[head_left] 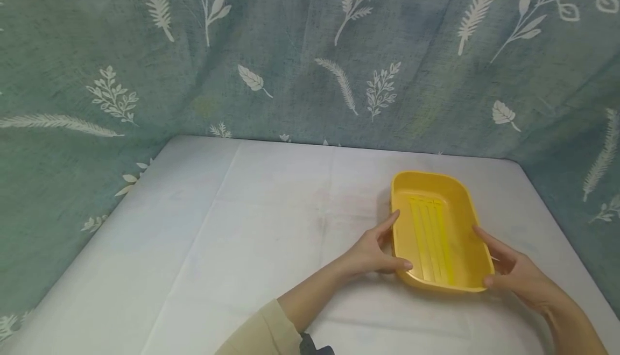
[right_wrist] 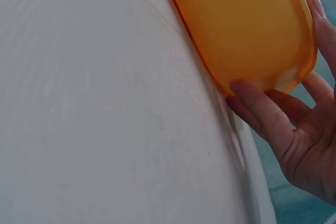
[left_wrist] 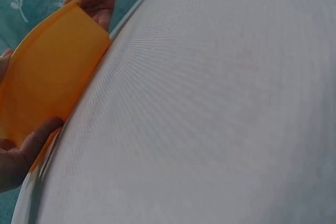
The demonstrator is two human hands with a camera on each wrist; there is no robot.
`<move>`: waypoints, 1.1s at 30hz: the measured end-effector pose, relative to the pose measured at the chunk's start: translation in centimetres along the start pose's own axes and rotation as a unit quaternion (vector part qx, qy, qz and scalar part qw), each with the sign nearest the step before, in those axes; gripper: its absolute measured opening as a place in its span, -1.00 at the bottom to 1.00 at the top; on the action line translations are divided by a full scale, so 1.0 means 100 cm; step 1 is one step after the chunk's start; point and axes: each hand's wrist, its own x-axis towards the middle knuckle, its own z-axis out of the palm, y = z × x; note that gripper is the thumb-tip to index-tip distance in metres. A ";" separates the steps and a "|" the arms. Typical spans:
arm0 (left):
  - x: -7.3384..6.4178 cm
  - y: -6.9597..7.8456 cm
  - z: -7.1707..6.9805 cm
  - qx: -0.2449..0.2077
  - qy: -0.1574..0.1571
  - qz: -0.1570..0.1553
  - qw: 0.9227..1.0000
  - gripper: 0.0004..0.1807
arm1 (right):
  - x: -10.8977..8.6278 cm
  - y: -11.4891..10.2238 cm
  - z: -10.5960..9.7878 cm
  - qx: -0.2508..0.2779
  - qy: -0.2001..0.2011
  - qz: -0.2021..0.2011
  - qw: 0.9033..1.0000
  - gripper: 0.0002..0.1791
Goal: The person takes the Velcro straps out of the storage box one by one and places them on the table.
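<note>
A yellow plastic tray (head_left: 457, 236) with rounded corners and raised sides is on the right part of the white table, its inside facing up. Brighter yellow strips (head_left: 432, 236) run lengthwise along its floor. My left hand (head_left: 370, 253) grips the tray's left side, with the thumb over the near rim and a finger at the left rim. At the near right corner, my right hand (head_left: 520, 277) holds the tray between thumb and fingers. The right wrist view shows the right fingers (right_wrist: 262, 111) against the orange-looking underside and wall of the tray (right_wrist: 247, 30).
A white cloth covers the table (head_left: 242, 236), with fold lines across it. Behind and along both sides hangs a green-blue fabric (head_left: 290, 48) printed with white leaves. A beige sleeve (head_left: 263, 333) covers the left forearm, with a dark wrist device (head_left: 315, 346) by it.
</note>
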 end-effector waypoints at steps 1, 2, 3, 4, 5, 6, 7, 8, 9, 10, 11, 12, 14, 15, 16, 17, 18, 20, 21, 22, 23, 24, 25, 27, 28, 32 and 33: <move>0.000 0.000 -0.001 0.000 0.000 0.002 1.000 0.10 | 0.001 -0.001 0.001 -0.003 0.001 0.004 1.000 0.01; -0.001 0.000 -0.002 0.000 -0.001 0.002 1.000 0.10 | 0.002 -0.003 0.002 -0.005 0.003 0.010 1.000 0.01; -0.001 0.000 -0.003 0.000 -0.001 0.002 1.000 0.10 | 0.003 -0.004 0.003 -0.009 0.004 0.014 1.000 0.01; -0.001 0.000 -0.004 -0.002 -0.002 0.003 1.000 0.10 | 0.003 -0.006 0.004 -0.009 0.004 0.018 1.000 0.02; -0.001 0.000 -0.005 -0.004 -0.004 0.005 1.000 0.11 | 0.004 -0.007 0.005 -0.008 0.003 0.021 1.000 0.02; -0.001 -0.001 -0.006 -0.006 -0.006 0.005 1.000 0.10 | 0.005 -0.009 0.005 -0.008 0.003 0.023 1.000 0.02; -0.002 -0.001 -0.007 -0.009 -0.007 0.004 1.000 0.10 | 0.005 -0.010 0.006 -0.006 0.001 0.023 1.000 0.02; -0.002 -0.001 -0.008 -0.010 -0.009 0.003 1.000 0.10 | 0.005 -0.011 0.006 -0.005 0.000 0.022 1.000 0.02; -0.002 -0.001 -0.009 -0.009 -0.009 0.003 1.000 0.10 | 0.005 -0.012 0.006 -0.001 -0.003 0.020 1.000 0.01; -0.002 -0.002 -0.010 -0.010 -0.009 0.003 1.000 0.09 | 0.005 -0.013 0.007 0.007 -0.007 0.018 1.000 0.01; -0.002 -0.002 -0.011 -0.010 -0.009 0.002 1.000 0.09 | 0.005 -0.014 0.007 0.015 -0.011 0.017 1.000 0.01; -0.003 -0.002 -0.012 -0.012 -0.008 0.001 1.000 0.09 | 0.005 -0.015 0.008 0.022 -0.014 0.014 1.000 0.00; -0.004 -0.003 -0.015 -0.011 -0.006 0.000 1.000 0.09 | 0.006 -0.017 0.009 0.040 -0.022 0.014 0.999 -0.01; -0.005 -0.003 -0.016 -0.014 -0.004 -0.003 1.000 0.08 | 0.006 -0.018 0.010 0.048 -0.025 0.013 0.998 -0.01; -0.006 -0.004 -0.017 -0.021 -0.004 -0.005 1.000 0.09 | 0.007 -0.018 0.012 0.047 -0.026 0.012 0.998 -0.01; -0.007 -0.005 -0.018 -0.029 -0.005 -0.007 1.000 0.09 | 0.008 -0.019 0.013 0.046 -0.027 0.008 0.999 -0.02; -0.009 -0.005 -0.019 -0.034 -0.005 -0.007 0.999 0.09 | 0.008 -0.019 0.014 0.041 -0.027 0.004 0.999 -0.02; -0.010 -0.006 -0.021 -0.036 -0.003 -0.004 0.999 0.09 | 0.009 -0.021 0.017 0.031 -0.026 -0.009 0.999 -0.02; -0.012 -0.007 -0.022 -0.039 -0.003 -0.004 0.999 0.10 | 0.009 -0.022 0.018 0.029 -0.026 -0.014 0.999 -0.02; -0.012 -0.007 -0.024 -0.039 -0.005 -0.003 0.999 0.10 | 0.009 -0.022 0.019 0.029 -0.026 -0.019 0.999 -0.03; -0.013 -0.006 -0.025 -0.036 -0.005 -0.001 0.999 0.10 | 0.009 -0.023 0.020 0.032 -0.027 -0.024 0.999 -0.02; -0.014 -0.006 -0.027 -0.028 -0.003 0.003 1.000 0.10 | 0.009 -0.023 0.021 0.034 -0.028 -0.027 0.999 -0.03; -0.015 -0.006 -0.028 -0.024 -0.003 0.007 1.000 0.10 | 0.010 -0.024 0.022 0.037 -0.029 -0.030 0.998 -0.03; -0.016 -0.006 -0.032 -0.021 -0.005 0.015 1.000 0.11 | 0.010 -0.024 0.024 0.048 -0.033 -0.030 0.998 -0.03; -0.016 -0.006 -0.033 -0.018 -0.006 0.019 1.000 0.11 | 0.011 -0.024 0.025 0.052 -0.035 -0.033 0.997 -0.03; -0.020 -0.009 -0.041 -0.011 -0.007 0.033 0.999 0.11 | 0.014 -0.024 0.030 0.061 -0.044 -0.036 0.997 -0.03; -0.021 -0.009 -0.043 -0.012 -0.007 0.034 0.999 0.12 | 0.015 -0.025 0.032 0.061 -0.044 -0.035 0.997 -0.03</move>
